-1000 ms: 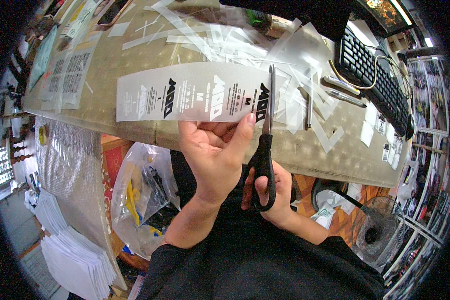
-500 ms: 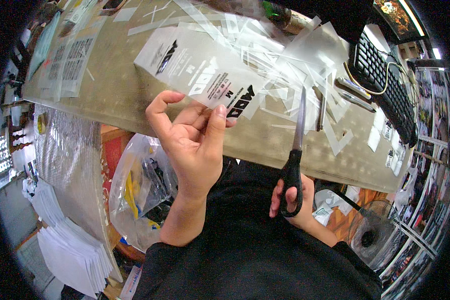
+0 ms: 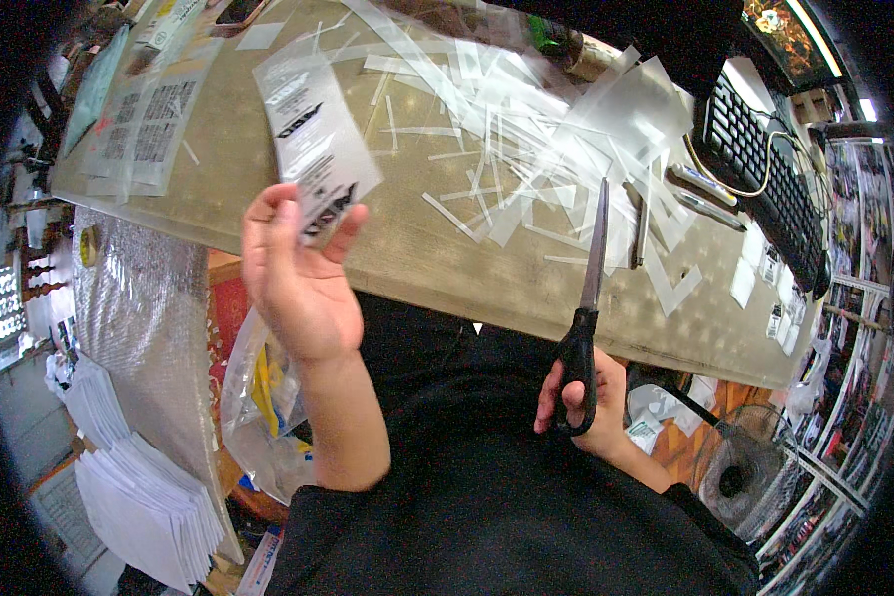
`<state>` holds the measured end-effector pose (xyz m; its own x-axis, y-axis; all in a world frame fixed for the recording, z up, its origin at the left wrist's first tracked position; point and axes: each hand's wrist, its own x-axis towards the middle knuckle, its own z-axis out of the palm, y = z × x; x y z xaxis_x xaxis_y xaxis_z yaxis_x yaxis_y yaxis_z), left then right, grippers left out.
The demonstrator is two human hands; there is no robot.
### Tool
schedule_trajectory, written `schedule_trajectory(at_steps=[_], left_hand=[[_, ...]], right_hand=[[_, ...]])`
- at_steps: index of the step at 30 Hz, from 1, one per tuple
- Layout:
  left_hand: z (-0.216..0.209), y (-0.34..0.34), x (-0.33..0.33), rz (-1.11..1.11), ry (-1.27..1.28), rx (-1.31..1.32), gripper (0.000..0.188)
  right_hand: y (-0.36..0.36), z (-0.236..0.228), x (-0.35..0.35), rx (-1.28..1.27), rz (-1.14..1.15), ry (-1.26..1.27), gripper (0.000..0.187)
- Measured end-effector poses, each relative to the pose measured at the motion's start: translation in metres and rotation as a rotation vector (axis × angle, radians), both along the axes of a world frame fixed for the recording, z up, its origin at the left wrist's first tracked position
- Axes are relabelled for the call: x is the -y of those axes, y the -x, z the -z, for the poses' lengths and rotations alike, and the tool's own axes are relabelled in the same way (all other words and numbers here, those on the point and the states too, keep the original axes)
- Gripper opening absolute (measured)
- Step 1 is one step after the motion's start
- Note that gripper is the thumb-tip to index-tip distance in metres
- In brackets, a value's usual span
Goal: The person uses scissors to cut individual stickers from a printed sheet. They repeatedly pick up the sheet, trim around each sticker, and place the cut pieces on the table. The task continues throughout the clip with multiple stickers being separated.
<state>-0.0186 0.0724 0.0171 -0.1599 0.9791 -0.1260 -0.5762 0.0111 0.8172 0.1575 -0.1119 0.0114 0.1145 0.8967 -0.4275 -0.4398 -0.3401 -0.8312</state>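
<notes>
We hold a black-printed, translucent plastic strip by its near end, pinched in the left hand, above the beige tabletop. A slack pinch could drop it; the translucent plastic offcuts could then conceal it. Our right hand grips black-handled steel scissors, point exposed: careless crossing could nick the strip. We cannot resolve its blurred print, nor confirm whether its far end touches the tabletop. Handles partly cover the right fingers.
</notes>
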Motion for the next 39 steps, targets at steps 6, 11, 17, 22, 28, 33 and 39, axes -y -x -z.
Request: schedule_trajectory(at_steps=[6,11,17,22,28,33,39], left_hand=[[-0.017,0.033,-0.024,-0.329,-0.367,-0.780,0.035],[-0.029,0.018,-0.010,-0.156,-0.551,-1.447,0.032],[0.009,0.011,0.029,0.188,-0.607,-1.478,0.028],[0.019,0.017,0.041,0.168,-0.654,-1.457,0.024],[0.028,0.020,0.046,0.177,-0.720,-1.447,0.022],[0.031,0.023,0.048,0.176,-0.687,-1.421,0.020],[0.034,0.024,0.048,0.157,-0.673,-1.404,0.016]], right_hand=[[0.001,-0.001,0.000,0.066,-0.039,-0.005,0.042],[0.002,0.005,-0.001,0.036,-0.092,0.026,0.039],[0.009,0.009,-0.001,-0.115,-0.270,0.117,0.035],[0.013,0.010,-0.001,-0.069,-0.367,0.074,0.048],[0.023,0.015,0.010,0.166,-0.477,0.086,0.046],[0.038,0.023,0.002,0.149,-0.385,0.082,0.042],[0.047,0.022,-0.009,0.057,-0.328,0.099,0.045]])
